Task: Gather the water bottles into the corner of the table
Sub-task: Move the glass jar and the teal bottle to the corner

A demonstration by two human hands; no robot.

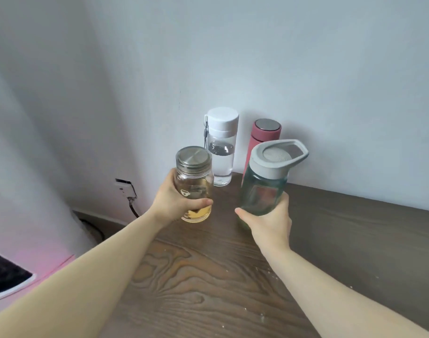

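My left hand [174, 203] grips a clear glass bottle [194, 176] with a metal lid and yellowish liquid, near the table's left edge. My right hand [269, 222] grips a green translucent bottle [263, 189] with a grey looped lid, tilted slightly to the right. Whether either bottle touches the table I cannot tell. Behind them, against the wall at the table's far left corner, stand a clear bottle with a white cap [222, 142] and a pink flask with a metal top [265, 134], partly hidden by the green bottle.
The dark wood-grain table [208, 276] meets a white wall at the back. Off its left edge a wall socket with a black cable [127, 189] sits low on the wall. A pink surface with a dark object [6, 274] lies at lower left.
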